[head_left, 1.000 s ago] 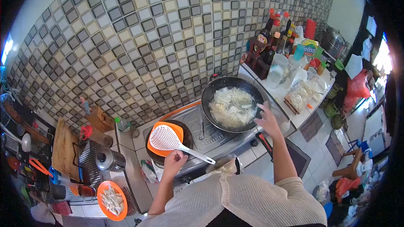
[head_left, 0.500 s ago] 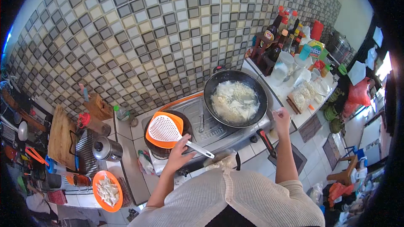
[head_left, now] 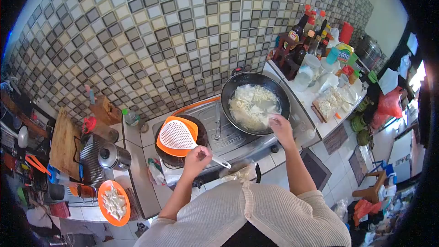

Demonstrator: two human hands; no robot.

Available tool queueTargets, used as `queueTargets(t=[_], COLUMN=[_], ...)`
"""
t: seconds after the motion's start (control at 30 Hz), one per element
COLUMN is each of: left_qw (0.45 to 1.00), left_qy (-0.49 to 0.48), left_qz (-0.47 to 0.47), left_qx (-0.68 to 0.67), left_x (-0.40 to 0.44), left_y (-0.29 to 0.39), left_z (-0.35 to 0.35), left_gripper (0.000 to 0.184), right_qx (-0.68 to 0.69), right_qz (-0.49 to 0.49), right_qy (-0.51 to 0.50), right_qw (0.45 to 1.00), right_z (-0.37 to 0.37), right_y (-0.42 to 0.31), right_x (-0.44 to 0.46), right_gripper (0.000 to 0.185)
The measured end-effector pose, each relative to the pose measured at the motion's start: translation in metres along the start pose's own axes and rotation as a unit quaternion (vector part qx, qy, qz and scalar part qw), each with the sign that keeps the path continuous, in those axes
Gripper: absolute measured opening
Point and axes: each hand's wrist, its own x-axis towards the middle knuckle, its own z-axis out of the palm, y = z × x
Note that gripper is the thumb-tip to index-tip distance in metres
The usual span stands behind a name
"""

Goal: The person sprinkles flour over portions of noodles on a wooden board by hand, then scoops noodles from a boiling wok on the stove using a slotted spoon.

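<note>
A dark wok [head_left: 286, 96] holds pale noodles and flat white pieces [head_left: 254, 105] in cloudy liquid. Over its near right rim is my right hand [head_left: 281, 128], its fingers pinched together; anything between them is too small to make out. To the left, a white perforated skimmer [head_left: 176, 135] rests on an orange plate [head_left: 188, 150] atop the dark left burner. My left hand [head_left: 197, 158] overlaps the skimmer's handle, thumb and fingers curled together; whether they grip the handle is unclear. A knife [head_left: 217, 126] lies on the stove between burner and wok.
Bottles [head_left: 297, 32], jars [head_left: 305, 75] and a bag of pale food [head_left: 328, 103] stand right of the wok. At left are a lidded metal pot [head_left: 114, 157], a cutting board [head_left: 65, 144] and an orange plate [head_left: 125, 215] of white pieces. A green-capped bottle [head_left: 131, 117] stands near the wall.
My right hand has moved left from beside the wok to over its rim. The fingers of my left hand, spread half a second ago, have curled together at the skimmer's handle.
</note>
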Motion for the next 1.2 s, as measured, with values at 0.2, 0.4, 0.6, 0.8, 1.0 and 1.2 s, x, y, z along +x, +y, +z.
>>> queueTargets(t=[0.2,0.4,0.6,0.8,1.0,1.2], left_qw=[0.99,0.86,0.756,0.879,0.965,0.996], left_qy=[0.049,0.147,0.125,0.017,-0.074,-0.058], left_qz=[-0.046,-0.237,-0.442,-0.326,-0.211,0.036], left_qx=[-0.128,-0.427,-0.466,-0.348,-0.135,0.055], left_x=[-0.018,-0.029,-0.015,-0.005,-0.001,0.028], left_y=[0.0,-0.053,-0.017,-0.028,0.013,0.022], left_z=[-0.008,-0.012,0.033,0.056,0.075,0.092], left_gripper=[0.037,0.013,0.012,0.015,0.019,0.028], right_qx=[-0.029,0.002,0.063,0.022,-0.061,0.149], right_qz=[0.021,0.043,-0.001,-0.004,-0.02,0.154], right_qy=[0.072,0.009,0.021,0.004,-0.198,-0.335], right_qw=[0.997,0.999,0.998,1.0,0.978,0.917], right_z=[-0.02,0.0,0.005,0.004,0.039,0.069], right_y=[-0.019,-0.029,-0.042,-0.06,-0.072,-0.081], right_x=[-0.013,-0.035,-0.034,-0.038,-0.061,-0.083], right_gripper=[0.019,0.016,0.013,0.014,0.02,0.04])
